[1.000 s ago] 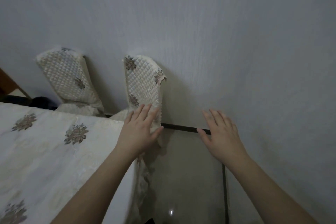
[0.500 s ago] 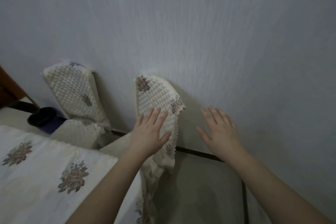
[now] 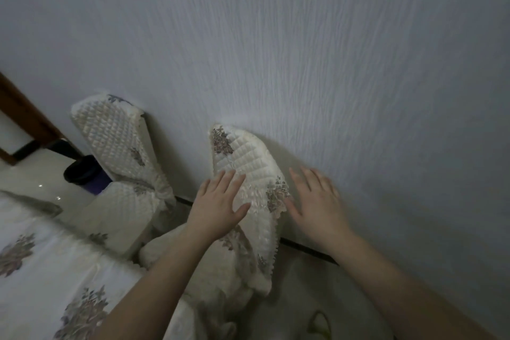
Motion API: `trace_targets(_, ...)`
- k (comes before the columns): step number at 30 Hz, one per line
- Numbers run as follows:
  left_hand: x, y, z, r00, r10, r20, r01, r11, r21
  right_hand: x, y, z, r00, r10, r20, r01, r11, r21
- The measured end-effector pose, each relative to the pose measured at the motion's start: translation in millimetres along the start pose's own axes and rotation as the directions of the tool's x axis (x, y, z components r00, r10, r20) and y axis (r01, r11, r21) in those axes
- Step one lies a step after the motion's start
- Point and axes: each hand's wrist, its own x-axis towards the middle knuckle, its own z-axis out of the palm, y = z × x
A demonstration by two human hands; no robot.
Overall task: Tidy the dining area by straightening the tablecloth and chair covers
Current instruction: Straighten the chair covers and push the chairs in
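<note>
Nearest, at the lower left, lies the tablecloth, white with grey-brown flower prints; its corner hangs down at the table end, and I cannot see if it lies straight because most of it is cut off by the frame.

Beyond it stands the near chair cover, a quilted cream cloth on a chair back that leans close to the wall. It sits crooked, with its scalloped edge hanging loose on the right side. The left hand lies flat on its front with fingers straight and spread, gripping nothing. The right hand is also spread flat, just beside the right edge of the cover; whether it touches the cloth I cannot tell.

In my judgement the step in hand is straightening this cover. The next move calls for taking both side edges and pulling the cover down evenly over the chair back.

Farther left stands the far chair cover, and beside it a dark round container on the floor, hard to identify. The chair frames themselves are hidden under cloth.
</note>
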Motion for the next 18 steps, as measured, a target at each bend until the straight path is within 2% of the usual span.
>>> trace_targets(9, 81.6, -15.9, 30.6, 0.998, -0.054, 0.042, 0.054, 0.999, 0.006, 87.3, 26.1, 22.2, 0.981, -0.129, 0.147, 0.125, 0.991, 0.042)
trace_targets(14, 117.3, -40.3, 50.8, 0.992, -0.027, 0.12, 0.026, 1.0, 0.01, 110.4, 20.9, 59.0, 0.981, -0.065, 0.181, 0.048, 0.994, 0.098)
trace_targets(18, 159.3, -61.7, 67.2, 0.99, 0.069, 0.122, -0.064, 0.997, -0.041, 127.3, 14.9, 77.3, 0.965, -0.029, 0.262, 0.011, 0.997, 0.07)
